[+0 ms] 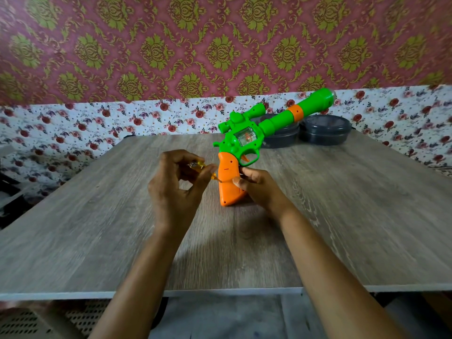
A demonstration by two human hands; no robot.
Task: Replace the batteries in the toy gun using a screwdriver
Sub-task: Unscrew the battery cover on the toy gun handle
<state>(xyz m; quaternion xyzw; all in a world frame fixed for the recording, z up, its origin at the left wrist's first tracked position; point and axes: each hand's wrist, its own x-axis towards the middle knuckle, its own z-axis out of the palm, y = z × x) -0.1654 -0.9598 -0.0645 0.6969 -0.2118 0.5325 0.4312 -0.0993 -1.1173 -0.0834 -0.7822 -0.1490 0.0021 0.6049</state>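
Toy gun [247,135] butt-down at table [97,228] centre, barrel toward two o'clock, right hand [259,189] gripping its handle [230,184], left hand [176,192] pinching a screwdriver [199,167], tip on the handle's nine o'clock side.

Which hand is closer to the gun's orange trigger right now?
Right. The right hand holds the orange grip just below the trigger; the left hand, pinching the screwdriver, is left of the grip, farther away.
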